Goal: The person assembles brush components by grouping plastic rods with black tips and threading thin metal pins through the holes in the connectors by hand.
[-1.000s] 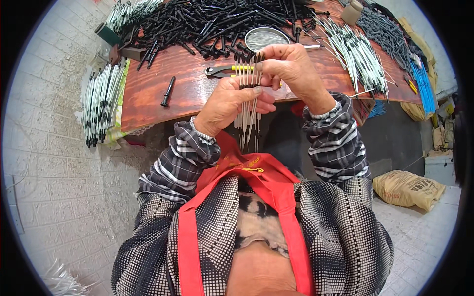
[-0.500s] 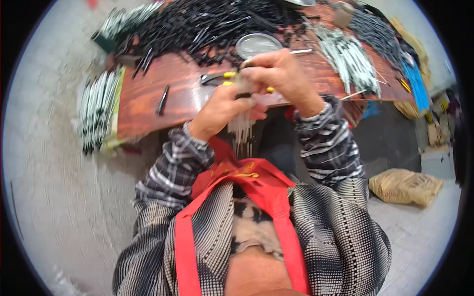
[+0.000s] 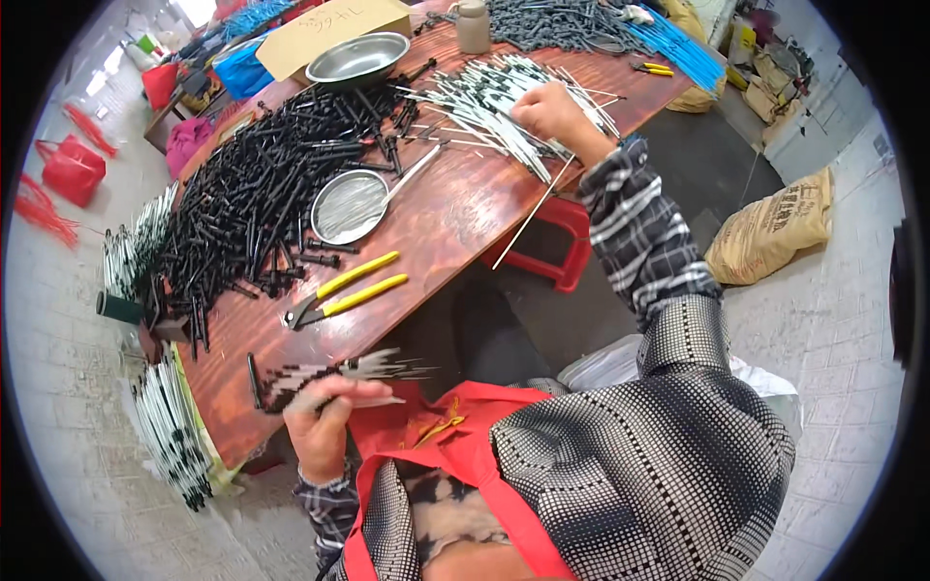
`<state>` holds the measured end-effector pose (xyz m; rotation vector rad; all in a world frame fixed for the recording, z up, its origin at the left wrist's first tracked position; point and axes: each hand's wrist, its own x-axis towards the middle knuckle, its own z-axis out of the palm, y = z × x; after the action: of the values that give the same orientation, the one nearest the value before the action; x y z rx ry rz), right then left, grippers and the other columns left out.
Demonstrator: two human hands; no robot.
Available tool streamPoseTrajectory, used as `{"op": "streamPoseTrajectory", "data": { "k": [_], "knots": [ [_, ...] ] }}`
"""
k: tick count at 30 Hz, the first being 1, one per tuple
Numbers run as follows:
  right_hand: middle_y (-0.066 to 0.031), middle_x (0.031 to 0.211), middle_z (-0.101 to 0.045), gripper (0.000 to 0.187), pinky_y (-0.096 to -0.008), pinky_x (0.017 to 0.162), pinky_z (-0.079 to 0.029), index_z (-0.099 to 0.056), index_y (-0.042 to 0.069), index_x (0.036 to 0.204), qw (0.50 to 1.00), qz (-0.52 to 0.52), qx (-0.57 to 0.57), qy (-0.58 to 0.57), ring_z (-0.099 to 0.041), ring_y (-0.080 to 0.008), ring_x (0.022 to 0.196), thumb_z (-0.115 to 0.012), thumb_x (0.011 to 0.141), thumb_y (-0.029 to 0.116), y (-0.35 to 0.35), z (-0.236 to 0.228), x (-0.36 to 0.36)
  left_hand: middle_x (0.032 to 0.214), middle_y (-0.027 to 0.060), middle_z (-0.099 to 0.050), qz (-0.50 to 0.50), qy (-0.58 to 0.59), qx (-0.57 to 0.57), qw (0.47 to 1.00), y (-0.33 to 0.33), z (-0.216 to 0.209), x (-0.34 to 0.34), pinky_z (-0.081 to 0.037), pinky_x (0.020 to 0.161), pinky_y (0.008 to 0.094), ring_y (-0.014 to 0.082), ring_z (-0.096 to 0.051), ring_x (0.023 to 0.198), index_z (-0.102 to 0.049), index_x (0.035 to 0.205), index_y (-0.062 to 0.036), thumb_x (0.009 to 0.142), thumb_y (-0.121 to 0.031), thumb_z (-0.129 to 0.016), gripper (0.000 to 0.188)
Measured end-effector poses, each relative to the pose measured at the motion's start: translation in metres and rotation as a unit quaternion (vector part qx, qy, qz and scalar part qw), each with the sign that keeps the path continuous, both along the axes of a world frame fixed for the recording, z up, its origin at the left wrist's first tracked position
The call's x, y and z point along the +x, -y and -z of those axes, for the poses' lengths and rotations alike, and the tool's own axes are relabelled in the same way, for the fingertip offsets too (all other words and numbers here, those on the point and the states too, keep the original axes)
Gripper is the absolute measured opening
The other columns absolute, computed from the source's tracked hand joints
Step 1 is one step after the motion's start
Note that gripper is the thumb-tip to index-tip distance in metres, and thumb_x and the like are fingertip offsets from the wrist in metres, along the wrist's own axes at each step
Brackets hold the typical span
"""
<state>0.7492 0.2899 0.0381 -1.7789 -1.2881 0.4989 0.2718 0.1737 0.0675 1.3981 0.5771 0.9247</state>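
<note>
My left hand, low at the table's near edge, is closed round a loose bundle of thin white rods with black ends. The bundle lies roughly level and is somewhat blurred. My right hand reaches far across to a spread pile of white rods with black parts. Its fingers curl down into the pile, and their tips are hidden, so what they pinch does not show. Between the hands, yellow-handled pincers rest on the wooden table. One short black rod lies near the left hand.
A heap of black rod-shaped parts covers the table's left side. Beside it are a round metal dish, a steel bowl and a cardboard box. A red stool stands under the edge; a tan sack lies on the floor.
My hands were together with the white rods between them; now they are apart. The right has gone out to the white pile, while the left keeps the bundle. The view has turned.
</note>
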Motion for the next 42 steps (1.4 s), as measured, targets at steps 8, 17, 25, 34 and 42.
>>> {"op": "streamPoseTrajectory", "data": {
  "k": [8, 17, 25, 34, 42],
  "knots": [
    [-0.0219, 0.074, -0.068, 0.020, -0.0408, 0.067, -0.054, -0.073, -0.002, 0.079, 0.964, 0.107, 0.021, 0.243, -0.069, -0.0328, 0.076, -0.067, 0.073, 0.016, -0.097, 0.024, 0.063, 0.092, 0.0199, -0.070, -0.104, -0.028, -0.068, 0.992, -0.026, 0.024, 0.008, -0.056, 0.080, 0.0404, 0.0305, -0.070, 0.084, -0.061, 0.110, 0.0044, 0.094, -0.006, -0.057, 0.019],
    [-0.0230, 0.080, -0.069, 0.018, -0.0425, 0.070, -0.054, -0.071, -0.002, 0.081, 0.933, 0.113, -0.018, 0.340, -0.069, -0.0365, 0.080, -0.061, 0.075, 0.012, -0.142, 0.004, 0.061, 0.092, 0.0195, -0.070, -0.125, -0.015, -0.107, 0.986, -0.049, 0.031, 0.012, -0.056, 0.079, 0.0391, 0.0284, -0.070, 0.082, -0.061, 0.110, 0.0035, 0.095, -0.007, -0.056, 0.019],
    [-0.0172, 0.079, -0.069, 0.031, -0.0367, 0.065, -0.053, -0.065, -0.002, 0.100, 0.981, 0.008, 0.114, 0.157, -0.067, -0.0279, 0.067, -0.066, 0.077, 0.017, -0.070, -0.081, 0.097, 0.090, 0.0185, -0.069, -0.122, 0.020, -0.124, 0.984, -0.026, 0.012, -0.006, -0.057, 0.078, 0.0377, 0.0275, -0.070, 0.079, -0.060, 0.111, 0.0037, 0.095, -0.006, -0.055, 0.020],
    [-0.0017, 0.065, -0.059, 0.014, -0.0215, 0.044, -0.040, -0.058, -0.003, 0.101, 0.971, -0.085, 0.198, -0.100, -0.052, -0.0060, 0.050, -0.057, 0.093, 0.009, 0.075, -0.162, -0.083, 0.087, 0.0155, -0.069, -0.142, 0.042, -0.131, 0.980, 0.018, -0.021, -0.015, -0.057, 0.076, 0.0376, 0.0262, -0.069, 0.078, -0.060, 0.110, 0.0020, 0.096, -0.006, -0.052, 0.018],
    [-0.0114, 0.069, -0.061, 0.020, -0.0331, 0.050, -0.046, -0.056, -0.001, 0.105, 0.895, -0.127, 0.385, 0.185, -0.059, -0.0220, 0.054, -0.061, 0.086, 0.003, 0.149, -0.074, -0.288, 0.091, 0.0156, -0.069, -0.150, 0.062, -0.062, 0.985, 0.026, -0.046, -0.003, -0.057, 0.075, 0.0386, 0.0256, -0.069, 0.082, -0.061, 0.111, -0.0002, 0.097, -0.008, -0.053, 0.018]
  ]
}}
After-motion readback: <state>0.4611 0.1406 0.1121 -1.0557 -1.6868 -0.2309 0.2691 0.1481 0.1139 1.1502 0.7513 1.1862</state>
